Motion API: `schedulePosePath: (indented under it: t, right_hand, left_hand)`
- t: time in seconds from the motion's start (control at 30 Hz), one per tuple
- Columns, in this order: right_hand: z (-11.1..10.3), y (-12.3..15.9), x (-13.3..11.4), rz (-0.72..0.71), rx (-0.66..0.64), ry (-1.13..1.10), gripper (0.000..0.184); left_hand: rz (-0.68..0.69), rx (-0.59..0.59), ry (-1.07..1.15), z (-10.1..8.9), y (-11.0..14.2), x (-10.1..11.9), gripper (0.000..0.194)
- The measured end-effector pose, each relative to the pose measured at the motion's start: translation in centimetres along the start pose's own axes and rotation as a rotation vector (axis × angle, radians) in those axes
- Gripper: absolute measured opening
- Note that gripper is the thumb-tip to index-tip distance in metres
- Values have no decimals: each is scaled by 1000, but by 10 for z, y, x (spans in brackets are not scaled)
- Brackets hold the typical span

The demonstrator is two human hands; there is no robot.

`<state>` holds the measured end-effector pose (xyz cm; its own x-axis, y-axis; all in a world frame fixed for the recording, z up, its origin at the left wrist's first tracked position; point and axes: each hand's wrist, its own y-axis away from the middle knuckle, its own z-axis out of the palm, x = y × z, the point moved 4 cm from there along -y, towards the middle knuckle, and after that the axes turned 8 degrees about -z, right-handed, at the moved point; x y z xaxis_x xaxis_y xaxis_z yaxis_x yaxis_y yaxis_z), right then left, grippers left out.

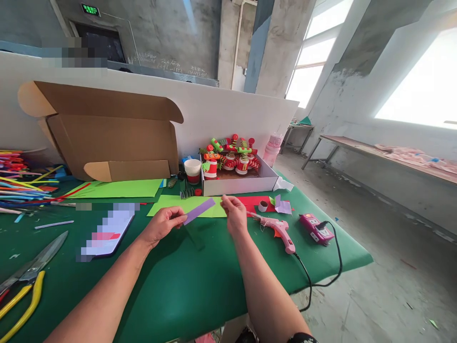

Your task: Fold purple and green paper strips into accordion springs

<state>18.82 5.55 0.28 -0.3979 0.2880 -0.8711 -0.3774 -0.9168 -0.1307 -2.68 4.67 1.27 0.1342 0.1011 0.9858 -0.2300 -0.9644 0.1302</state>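
Observation:
A short purple paper strip [200,211] is pinched by one end between the thumb and fingers of my left hand [164,225], and it slants up to the right above the green table. My right hand [234,214] is closed in a pinch just beyond the strip's free end, apart from it. Whatever those fingertips hold, if anything, is too small to make out. Behind both hands lies a light green paper sheet [210,210]. To the right of my right hand rest a pink glue gun [276,227], a red sheet [252,204] and a small paper roll [263,206].
A white box [239,186] of red and green paper figures stands at the back, beside stacked paper cups [193,169]. Large scissors [32,267], a phone [110,228] and colourful pipe cleaners [24,183] lie left. A corded pink power block [316,228] sits near the right edge.

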Motion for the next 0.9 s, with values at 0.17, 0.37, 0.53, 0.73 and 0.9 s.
schedulePosePath:
  t: [0.17, 0.37, 0.53, 0.73, 0.9]
  right_hand:
    - [4, 5, 17, 209, 50, -105, 29]
    - [41, 42, 34, 397, -268, -118, 42]
    - [44, 45, 35, 269, -209, -26, 32]
    - [39, 40, 27, 116, -213, 194, 33]
    - [39, 39, 26, 79, -254, 238, 32]
  left_hand:
    - [-71, 205, 507, -10, -2, -4, 32]
    - [-92, 191, 667, 15, 0, -3, 33]
    - [-101, 137, 607, 32, -1, -9, 34]
    - [-117, 118, 558, 36, -1, -13, 38]
    - [-88, 172, 498, 32, -2, -13, 40]
